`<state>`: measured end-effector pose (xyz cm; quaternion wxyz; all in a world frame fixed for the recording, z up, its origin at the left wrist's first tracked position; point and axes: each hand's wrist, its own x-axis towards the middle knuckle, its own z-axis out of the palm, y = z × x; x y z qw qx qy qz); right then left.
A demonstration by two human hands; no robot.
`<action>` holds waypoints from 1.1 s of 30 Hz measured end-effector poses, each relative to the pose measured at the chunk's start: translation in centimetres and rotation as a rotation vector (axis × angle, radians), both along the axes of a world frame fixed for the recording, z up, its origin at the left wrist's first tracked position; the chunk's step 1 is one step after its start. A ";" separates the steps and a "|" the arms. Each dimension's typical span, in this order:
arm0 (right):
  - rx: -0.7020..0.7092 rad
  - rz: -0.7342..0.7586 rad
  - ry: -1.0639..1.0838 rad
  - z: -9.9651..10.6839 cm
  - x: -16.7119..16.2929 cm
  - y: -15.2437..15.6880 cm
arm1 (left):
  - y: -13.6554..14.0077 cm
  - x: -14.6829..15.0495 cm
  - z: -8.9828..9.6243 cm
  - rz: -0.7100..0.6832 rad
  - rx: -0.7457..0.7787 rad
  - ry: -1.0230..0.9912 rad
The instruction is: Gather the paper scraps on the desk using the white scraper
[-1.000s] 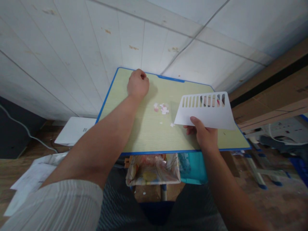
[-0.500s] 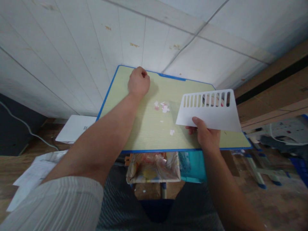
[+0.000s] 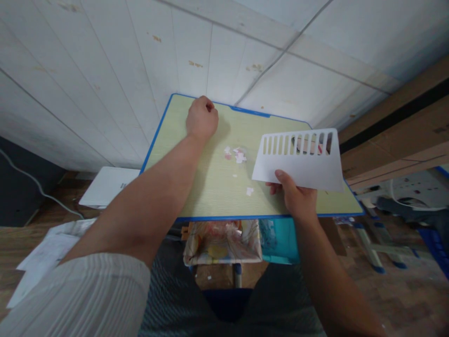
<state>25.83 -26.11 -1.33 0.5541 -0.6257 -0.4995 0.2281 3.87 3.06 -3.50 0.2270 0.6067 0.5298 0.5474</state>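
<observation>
My right hand (image 3: pixel 300 196) grips a white sheet of card with a row of slots (image 3: pixel 298 168), thumb on its face and fingers behind. The sheet is held tilted above the right part of the table. Through several slots a dark-edged, pinkish thing shows, too hidden to name. Toward the back left of the tabletop, my left hand (image 3: pixel 202 117) is curled into a fist, with nothing showing from it. Between the hands lie small white and pink paper scraps (image 3: pixel 240 155), and a single scrap (image 3: pixel 249 191) is nearer the front edge.
The pale yellow table (image 3: pixel 217 187) has a blue rim and stands against a white panelled wall (image 3: pixel 189 42). Below its front edge are a patterned open container (image 3: pixel 224 255) and a teal bin (image 3: pixel 280 243). Cardboard boxes (image 3: pixel 396 140) stand at right; papers (image 3: pixel 49 248) lie on the floor at left.
My right hand and the slotted white card have shifted slightly left. My left hand stays where it was, and the scraps have not visibly moved.
</observation>
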 end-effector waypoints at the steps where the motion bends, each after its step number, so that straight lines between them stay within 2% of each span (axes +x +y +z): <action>1: -0.004 0.004 0.016 0.1 0.0 -0.1 | 0.1 0.0 -0.1 0.003 0.007 -0.003; 5: -0.034 0.037 0.010 0.2 -0.1 -0.3 | 0.3 0.1 -0.2 0.014 0.045 -0.009; 11: -0.026 0.115 -0.045 0.1 -0.1 -0.3 | 0.1 -0.1 0.1 -0.011 -0.010 -0.004; 16: -0.039 0.055 0.007 0.1 0.0 -0.2 | 0.1 -0.2 0.0 -0.018 0.013 -0.004; 22: -0.010 -0.002 -0.077 0.5 0.1 -1.1 | 0.1 -0.1 -0.1 -0.016 0.017 -0.031; 27: -0.001 -0.032 -0.104 0.2 1.6 -2.5 | 0.4 -0.1 -0.2 -0.020 0.024 -0.024; 33: 0.010 -0.108 0.010 0.7 3.3 -3.4 | 0.2 -0.2 0.2 0.016 0.028 0.081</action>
